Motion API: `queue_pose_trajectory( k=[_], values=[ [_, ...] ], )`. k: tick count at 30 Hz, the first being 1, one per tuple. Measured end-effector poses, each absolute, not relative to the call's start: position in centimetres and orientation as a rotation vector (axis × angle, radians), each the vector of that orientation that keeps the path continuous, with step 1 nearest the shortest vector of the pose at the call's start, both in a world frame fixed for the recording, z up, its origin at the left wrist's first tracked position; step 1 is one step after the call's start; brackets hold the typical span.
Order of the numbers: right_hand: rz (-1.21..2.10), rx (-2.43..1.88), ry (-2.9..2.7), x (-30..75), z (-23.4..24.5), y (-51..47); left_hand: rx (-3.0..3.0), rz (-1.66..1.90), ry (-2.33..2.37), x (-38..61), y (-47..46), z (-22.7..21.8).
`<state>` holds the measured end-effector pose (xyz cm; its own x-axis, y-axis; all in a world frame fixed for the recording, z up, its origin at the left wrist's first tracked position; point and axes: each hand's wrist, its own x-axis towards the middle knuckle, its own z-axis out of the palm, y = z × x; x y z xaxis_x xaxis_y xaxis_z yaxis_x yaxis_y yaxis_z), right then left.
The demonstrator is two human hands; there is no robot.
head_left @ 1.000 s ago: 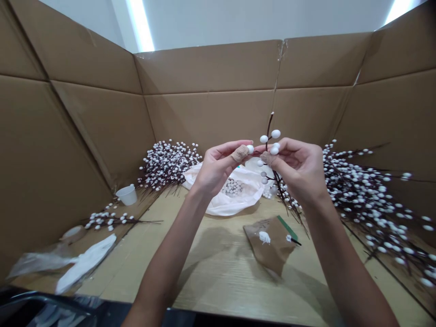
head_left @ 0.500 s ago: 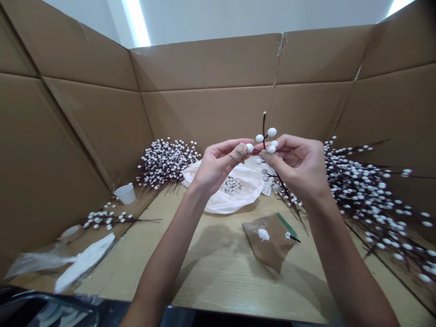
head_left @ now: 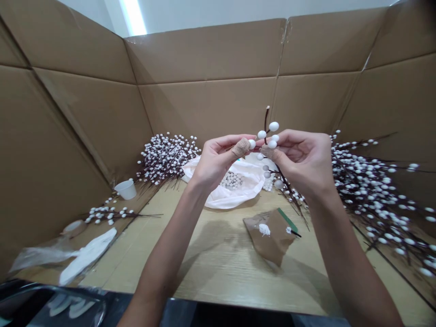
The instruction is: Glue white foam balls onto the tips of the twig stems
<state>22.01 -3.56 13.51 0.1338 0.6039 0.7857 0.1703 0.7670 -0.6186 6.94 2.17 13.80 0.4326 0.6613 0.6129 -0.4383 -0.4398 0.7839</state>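
Both hands are raised over the wooden table [head_left: 218, 268], meeting at a thin dark twig [head_left: 266, 119] studded with white foam berries. My left hand [head_left: 218, 161], a tan bandage on its thumb, pinches one white berry [head_left: 251, 144] against the twig. My right hand [head_left: 303, 161] pinches the twig itself just under a cluster of white berries [head_left: 271, 136]. The twig's lower part runs down behind the right hand. Below the hands lies a white plastic bag [head_left: 235, 186] with loose berries in it.
Cardboard walls [head_left: 207, 100] ring the table. Finished berry branches are heaped at the back left [head_left: 166, 154] and along the right [head_left: 371, 186]. A small white cup [head_left: 125, 188], a short branch [head_left: 109, 214], a brown paper scrap with glue [head_left: 269, 234] and crumpled plastic [head_left: 85, 256] lie about.
The hands and twig have stayed together and drifted slightly upward in view; the camera tilted down a little. The grips look the same.
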Motion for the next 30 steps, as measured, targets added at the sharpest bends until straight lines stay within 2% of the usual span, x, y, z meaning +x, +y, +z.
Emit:
queue_pose_trajectory(
  k=[30],
  values=[
    [0.307,-0.692,-1.341,21.8,13.8,-3.3,1.427,1.541,0.175,10.0,2.0,11.9]
  ],
)
